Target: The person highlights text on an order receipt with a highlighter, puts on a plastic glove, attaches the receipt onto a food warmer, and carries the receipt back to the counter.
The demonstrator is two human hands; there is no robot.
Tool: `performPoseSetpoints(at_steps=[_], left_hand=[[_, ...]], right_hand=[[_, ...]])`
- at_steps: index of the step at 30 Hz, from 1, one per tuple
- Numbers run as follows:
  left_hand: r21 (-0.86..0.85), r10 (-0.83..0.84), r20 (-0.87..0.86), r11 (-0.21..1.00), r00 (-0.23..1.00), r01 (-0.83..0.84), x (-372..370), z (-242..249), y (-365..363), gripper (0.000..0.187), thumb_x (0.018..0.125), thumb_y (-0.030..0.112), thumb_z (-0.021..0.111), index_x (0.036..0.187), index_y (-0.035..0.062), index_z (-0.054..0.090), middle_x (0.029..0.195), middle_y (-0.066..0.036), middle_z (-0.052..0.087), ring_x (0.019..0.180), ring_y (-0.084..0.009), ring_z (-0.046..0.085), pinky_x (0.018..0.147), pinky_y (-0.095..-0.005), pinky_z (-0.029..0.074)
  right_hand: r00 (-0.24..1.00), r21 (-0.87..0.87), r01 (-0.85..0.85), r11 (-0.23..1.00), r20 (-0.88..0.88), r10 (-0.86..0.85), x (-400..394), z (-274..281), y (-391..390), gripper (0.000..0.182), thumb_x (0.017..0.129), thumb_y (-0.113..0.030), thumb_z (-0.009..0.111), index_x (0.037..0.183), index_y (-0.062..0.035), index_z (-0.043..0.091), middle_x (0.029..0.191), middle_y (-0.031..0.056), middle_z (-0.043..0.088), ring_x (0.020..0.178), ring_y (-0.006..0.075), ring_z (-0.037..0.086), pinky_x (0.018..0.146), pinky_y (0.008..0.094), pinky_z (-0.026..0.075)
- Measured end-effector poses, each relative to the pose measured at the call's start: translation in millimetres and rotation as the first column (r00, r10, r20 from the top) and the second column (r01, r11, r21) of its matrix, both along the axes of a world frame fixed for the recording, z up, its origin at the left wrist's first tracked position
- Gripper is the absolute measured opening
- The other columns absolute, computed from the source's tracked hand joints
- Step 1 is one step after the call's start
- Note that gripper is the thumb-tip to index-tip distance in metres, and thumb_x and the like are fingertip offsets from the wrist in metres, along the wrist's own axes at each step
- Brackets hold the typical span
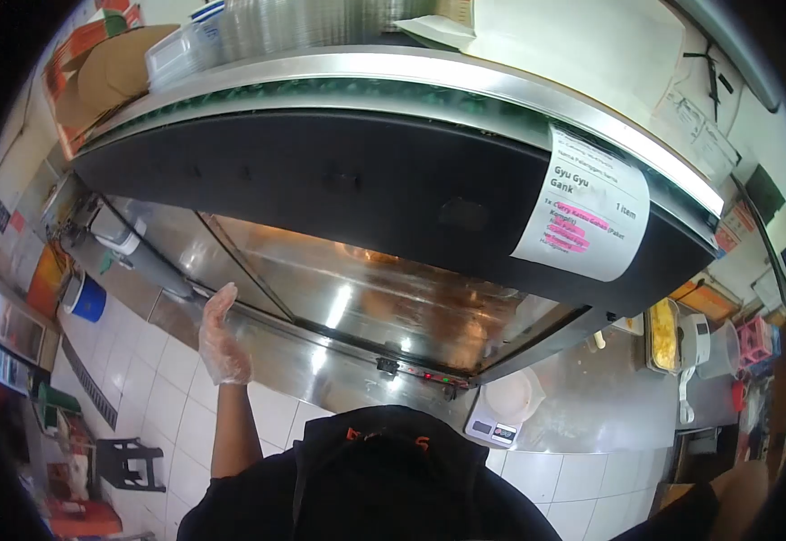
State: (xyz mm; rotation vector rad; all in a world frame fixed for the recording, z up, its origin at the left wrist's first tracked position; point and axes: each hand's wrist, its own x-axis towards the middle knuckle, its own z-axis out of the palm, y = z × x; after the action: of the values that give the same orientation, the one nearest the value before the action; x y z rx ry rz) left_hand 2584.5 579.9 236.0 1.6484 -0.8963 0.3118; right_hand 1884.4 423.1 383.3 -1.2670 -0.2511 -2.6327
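My left hand [224,341], in a clear plastic glove, is raised at the left end of a black-framed glass food warmer [321,171]. Its fingers are stretched out, and the fingertips overlap the cabinet's lower front edge in this view. Nothing shows in its palm. Behind the glass lies a shiny metal interior [339,302] under warm light. A printed order slip [582,212] with pink highlighter marks hangs on the cabinet's upper panel at the right. Only the sleeve and bent elbow [743,496] of my right arm show at the lower right; my right hand is out of the picture.
A kitchen scale [494,427] with a pale bowl [512,397] stands on the steel counter [582,397]. Further right are a container of yellow food [663,334] and a white ladle-like utensil [686,397]. Clear plastic lids [312,22] sit atop the warmer. A black stool [132,467] stands on the tiled floor.
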Motion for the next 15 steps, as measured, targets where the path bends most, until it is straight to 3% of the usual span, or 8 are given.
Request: performPoseSetpoints(at_steps=[4,7,9,10,11,13,14,15], left_hand=[[0.018,-0.057,0.053,0.998,0.997,0.056,24.4,-59.5,17.2,0.075,0.093,0.065,0.032,0.118,-0.0014,0.057,0.125,-0.017,0.057,0.123,-0.0265,0.049,0.108,-0.0396,0.033],[0.096,0.145,-0.162,0.987,0.976,-0.131,45.0,-122.2,46.7,0.071,0.093,0.063,0.033,0.114,0.0001,0.06,0.122,-0.015,0.059,0.118,-0.0277,0.052,0.106,-0.0388,0.034],[0.195,0.239,-0.156,0.959,0.958,-0.208,54.5,-160.8,80.0,0.069,0.094,0.062,0.035,0.113,0.0014,0.061,0.119,-0.015,0.06,0.115,-0.0293,0.053,0.103,-0.0387,0.036],[0.293,0.324,-0.141,0.916,0.935,-0.273,49.2,-164.7,93.9,0.065,0.096,0.058,0.034,0.113,0.0013,0.061,0.118,-0.015,0.06,0.114,-0.0296,0.054,0.102,-0.0383,0.036],[0.362,0.373,-0.169,0.884,0.912,-0.295,52.4,-182.2,112.9,0.062,0.097,0.054,0.034,0.114,0.0007,0.06,0.119,-0.016,0.06,0.114,-0.0301,0.054,0.102,-0.038,0.037],[0.568,0.514,-0.148,0.744,0.845,-0.352,55.6,-211.5,148.3,0.06,0.098,0.052,0.034,0.118,0.0007,0.058,0.121,-0.019,0.059,0.115,-0.0328,0.053,0.101,-0.0389,0.038],[0.691,0.594,-0.092,0.616,0.799,-0.378,52.9,-222.0,164.8,0.061,0.098,0.052,0.033,0.121,0.0012,0.057,0.122,-0.02,0.058,0.116,-0.035,0.052,0.101,-0.04,0.038],[0.75,0.643,-0.099,0.55,0.76,-0.368,59.2,-252.1,187.7,0.062,0.098,0.053,0.033,0.125,0.0023,0.055,0.126,-0.02,0.056,0.119,-0.0365,0.05,0.102,-0.0409,0.038]], right_hand=[[0.998,-0.158,-0.064,0.985,-0.019,0.062,5.3,34.8,-16.6,0.027,0.08,-0.03,0.057,0.094,-0.0075,0.064,0.1,0.0059,0.06,0.096,0.0241,0.054,0.09,0.044,0.04],[0.957,-0.172,-0.274,0.946,-0.144,0.25,32.2,29.0,-52.0,0.026,0.08,-0.029,0.057,0.093,-0.0077,0.064,0.098,0.005,0.06,0.095,0.0237,0.054,0.089,0.044,0.04],[0.841,0.054,-0.458,0.887,-0.298,0.452,59.5,-29.7,-97.3,0.025,0.079,-0.029,0.057,0.091,-0.0078,0.064,0.097,0.0044,0.06,0.094,0.0234,0.054,0.089,0.0439,0.04],[0.638,0.243,-0.678,0.694,-0.275,0.719,126.6,-27.4,-104.5,0.036,0.08,-0.036,0.056,0.095,-0.0035,0.06,0.099,0.0062,0.055,0.098,0.0221,0.046,0.092,0.0442,0.034],[0.742,0.48,-0.189,0.857,-0.502,0.445,163.0,-35.7,-107.5,0.036,0.082,-0.036,0.056,0.094,-0.0019,0.059,0.095,0.0097,0.056,0.092,0.0226,0.049,0.087,0.0424,0.038],[0.483,0.712,-0.104,0.694,-0.574,0.661,185.0,-92.0,-124.0,0.042,0.086,-0.041,0.066,0.094,-0.0012,0.06,0.096,0.0124,0.058,0.089,0.0213,0.056,0.073,0.0324,0.046],[0.445,0.782,-0.039,0.622,-0.544,0.711,207.6,-107.9,-114.7,0.026,0.088,-0.026,0.062,0.091,-0.0008,0.062,0.086,0.0107,0.061,0.075,0.0194,0.059,0.069,0.0298,0.048],[0.253,0.867,-0.021,0.498,-0.478,0.841,217.9,-120.1,-110.5,0.013,0.084,-0.013,0.065,0.091,-0.002,0.064,0.087,0.0108,0.063,0.076,0.0188,0.062,0.07,0.0307,0.049]])
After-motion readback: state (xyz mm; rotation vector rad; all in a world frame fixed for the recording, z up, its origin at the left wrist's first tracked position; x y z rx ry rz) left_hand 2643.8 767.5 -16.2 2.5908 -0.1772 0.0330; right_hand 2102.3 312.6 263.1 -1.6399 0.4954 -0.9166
